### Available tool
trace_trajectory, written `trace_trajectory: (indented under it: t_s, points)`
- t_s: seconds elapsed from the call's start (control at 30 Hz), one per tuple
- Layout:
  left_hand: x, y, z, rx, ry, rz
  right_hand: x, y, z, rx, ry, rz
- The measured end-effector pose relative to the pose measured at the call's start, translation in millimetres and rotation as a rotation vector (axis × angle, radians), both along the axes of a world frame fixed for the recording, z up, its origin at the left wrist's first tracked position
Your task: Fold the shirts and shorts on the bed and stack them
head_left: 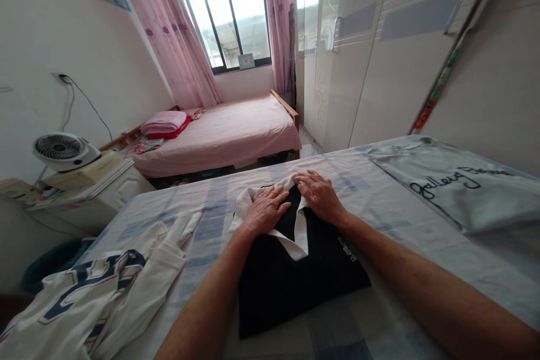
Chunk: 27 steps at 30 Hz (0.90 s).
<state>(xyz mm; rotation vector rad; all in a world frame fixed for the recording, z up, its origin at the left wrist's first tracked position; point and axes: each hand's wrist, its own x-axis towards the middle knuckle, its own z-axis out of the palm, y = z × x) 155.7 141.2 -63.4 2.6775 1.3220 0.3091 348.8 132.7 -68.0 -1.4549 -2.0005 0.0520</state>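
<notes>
Two bare hands lie flat, palms down and fingers extended, on a folded black shirt at the near middle of a bed spread with a blue-and-white checked sheet. The left hand rests across one side of the white collar and the black fabric inside it; the right hand rests on the other side, close to the collar's top edge. The hands are just beside each other, a narrow gap between them, and neither is clamped on the cloth.

The shirt is dark and matte, folded into a compact block with a slanting lower edge. Its collar is spread wide, the white bands running down to a pointed V on the chest. Small white lettering marks the chest near the right forearm, turned sideways and too small to read with certainty.

To the right, well apart, a pale shirt lies flat, bearing black script that appears to begin "Gallery"; the word after it, starting with what looks like a B, is unclear. To the left, a white garment lies loosely with its sleeves gathered, printed in large navy characters with thin red outlines, partly lost in folds.
</notes>
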Motion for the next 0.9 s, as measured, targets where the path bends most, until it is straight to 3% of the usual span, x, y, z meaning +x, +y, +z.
trace_trajectory:
  t_s: [0.07, 0.2, 0.3, 0.4, 0.5, 0.57, 0.67, 0.8, 0.9]
  points:
    - [-1, 2, -1.7, 0.013, -0.022, 0.0, -2, 0, -0.8, 0.019, -0.044, 0.039]
    - [1, 4, -1.0, 0.019, -0.093, 0.003, -3, 2, -9.6, -0.085, -0.063, 0.125]
    - [1, -6, 12.3, 0.027, -0.202, 0.06, 3, 3, -7.4, -0.07, 0.065, 0.15]
    - [-6, -44, 36.6, 0.095, -0.285, 0.025, 15, -5, 10.9, -0.039, 0.252, 0.108]
    - [-12, -104, 53.6, 0.093, -0.21, -0.211, 28, -33, 35.9, -0.082, 0.456, 0.049]
    - [-13, -143, 53.1, 0.093, -0.086, -0.323, 33, -64, 48.3, -0.202, 0.625, 0.037]
    - [-8, -180, 38.6, 0.17, 0.077, -0.279, 32, -122, 53.0, -0.492, 0.804, 0.117]
    - [2, -187, 21.7, 0.269, 0.179, -0.132, 17, -192, 40.8, -0.976, 0.804, 0.32]
    - [7, -180, 23.0, 0.264, 0.152, -0.062, 3, -219, 34.2, -1.145, 0.982, 0.328]
